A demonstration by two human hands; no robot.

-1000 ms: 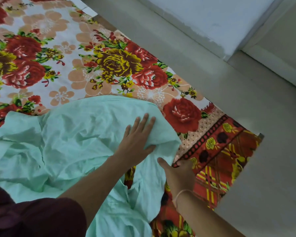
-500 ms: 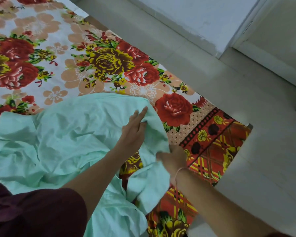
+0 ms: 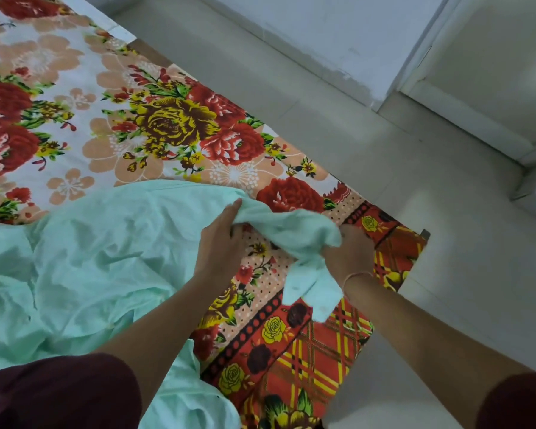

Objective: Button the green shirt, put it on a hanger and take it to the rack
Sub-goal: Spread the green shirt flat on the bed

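The shirt (image 3: 90,258) lies crumpled on a floral sheet (image 3: 167,125), most of it to the left. The left hand (image 3: 220,246) pinches its lifted edge, fingers over the fold. The right hand (image 3: 351,253) is clenched round a bunched end near the sheet's corner, and a flap hangs below the fist. A thin band (image 3: 355,275) circles that wrist. Grey floor (image 3: 446,243) and a white wall (image 3: 322,32) lie beyond; nothing else rests on the shirt.

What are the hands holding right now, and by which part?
The green shirt: left hand grips its raised edge, right hand grips the bunched cloth further along that edge.
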